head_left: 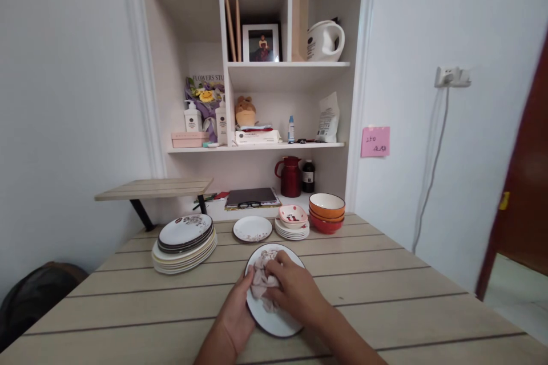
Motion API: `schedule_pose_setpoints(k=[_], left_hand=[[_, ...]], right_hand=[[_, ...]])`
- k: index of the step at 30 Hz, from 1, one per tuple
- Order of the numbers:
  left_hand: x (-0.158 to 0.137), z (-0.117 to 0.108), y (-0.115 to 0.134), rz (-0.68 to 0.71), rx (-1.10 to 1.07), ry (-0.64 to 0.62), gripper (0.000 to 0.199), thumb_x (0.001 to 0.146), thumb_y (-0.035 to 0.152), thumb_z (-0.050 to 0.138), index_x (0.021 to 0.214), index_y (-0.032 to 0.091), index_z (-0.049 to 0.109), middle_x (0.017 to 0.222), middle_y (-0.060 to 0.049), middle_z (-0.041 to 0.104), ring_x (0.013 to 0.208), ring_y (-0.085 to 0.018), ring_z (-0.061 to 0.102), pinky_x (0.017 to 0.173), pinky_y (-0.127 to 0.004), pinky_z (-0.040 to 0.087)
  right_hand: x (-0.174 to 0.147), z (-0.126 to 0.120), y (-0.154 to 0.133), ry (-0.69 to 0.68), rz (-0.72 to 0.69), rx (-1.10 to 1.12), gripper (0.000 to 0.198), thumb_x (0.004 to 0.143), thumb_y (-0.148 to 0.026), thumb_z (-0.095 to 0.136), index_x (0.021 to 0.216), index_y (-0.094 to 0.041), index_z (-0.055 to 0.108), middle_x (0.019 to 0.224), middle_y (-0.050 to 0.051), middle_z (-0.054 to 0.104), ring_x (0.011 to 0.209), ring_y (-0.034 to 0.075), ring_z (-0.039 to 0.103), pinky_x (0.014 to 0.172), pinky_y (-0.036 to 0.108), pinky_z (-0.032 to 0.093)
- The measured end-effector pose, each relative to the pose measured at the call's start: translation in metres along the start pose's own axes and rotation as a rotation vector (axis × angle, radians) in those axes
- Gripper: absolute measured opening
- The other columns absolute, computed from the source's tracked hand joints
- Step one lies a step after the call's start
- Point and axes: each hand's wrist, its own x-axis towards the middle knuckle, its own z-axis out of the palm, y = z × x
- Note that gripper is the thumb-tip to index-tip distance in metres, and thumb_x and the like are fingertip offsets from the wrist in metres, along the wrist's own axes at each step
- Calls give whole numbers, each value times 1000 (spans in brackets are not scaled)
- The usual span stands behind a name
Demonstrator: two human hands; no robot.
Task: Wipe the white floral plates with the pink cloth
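Note:
A white plate with a dark rim and a brown floral print (280, 322) is in front of me, low in the middle of the view. My left hand (238, 308) grips its left edge, thumb along the rim; the other fingers are mostly hidden. Bunched in my right hand (295, 288) is a pale pinkish cloth (262, 279), pressed against the plate's upper face. Just beyond lies a similar plate (252, 228), flat on the wooden table (368, 279).
Several plates are stacked (185, 242) at left, near a small raised shelf (158, 187). Toward the back right are small stacked plates (292, 232) under a patterned dish (293, 215), and orange and red bowls (326, 214). Behind stand a red jug (290, 177) and a dark laptop (250, 197).

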Motion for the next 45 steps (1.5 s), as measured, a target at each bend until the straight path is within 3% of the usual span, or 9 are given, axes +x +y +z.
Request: schedule_pose_setpoints(k=[4,8,13,17,26,31,37,40,45], left_hand=[[-2,-1,1,-8,-2,-1,57,81,38,64,131,14,50,107,-15,70,94,-28,67,93,-42,45],[-3,-2,2,-20,-15,2,63,80,40,63,136,15,44,112,-16,68,100,-29,65,98,-44,41],[-2,-3,3,-43,-41,-12,62,81,39,62,137,19,43,117,-15,66,105,-29,64,99,-45,40],[1,-5,2,-64,-33,-35,55,83,38,60,133,17,48,114,-14,68,100,-28,65,95,-42,44],[-2,0,1,-26,-18,-16,58,80,38,64,132,15,48,110,-15,69,95,-28,67,94,-43,44],[-6,2,2,-26,-14,-8,63,80,38,63,136,17,44,115,-15,67,101,-29,65,98,-44,41],[-1,-3,1,-47,-28,-49,59,81,39,62,134,16,47,113,-15,68,101,-28,65,96,-43,43],[3,-6,1,-47,-24,-46,54,82,38,61,130,16,51,108,-14,70,97,-28,66,93,-42,45],[6,-6,-1,-11,3,-17,50,82,37,62,126,15,55,103,-13,71,91,-26,68,88,-40,47]], right_hand=[[5,-6,10,101,140,-80,25,77,-32,57,101,-25,56,110,4,52,85,17,57,64,27,33],[0,-12,21,38,205,-157,25,74,-29,58,98,-23,58,104,5,56,84,19,58,60,27,31],[-12,-11,15,-136,49,-159,24,68,-26,62,91,-22,61,101,4,58,77,18,58,60,27,30],[-11,-3,3,-147,-68,10,26,68,-31,66,93,-24,58,102,1,56,83,17,56,66,26,35],[12,1,14,126,44,31,26,74,-12,54,97,-23,57,105,5,54,99,20,52,81,29,37],[1,-11,30,-8,136,-19,28,72,-17,58,99,-24,56,103,3,54,85,17,55,69,27,34],[-9,-9,18,-170,-61,73,30,63,-20,67,91,-24,57,99,0,56,82,16,53,66,24,32],[-5,0,6,-137,-117,142,30,65,-23,69,93,-25,58,102,0,55,88,16,53,71,24,35],[8,9,1,4,-72,119,29,69,-20,65,97,-26,59,106,1,54,94,18,53,79,27,36]])
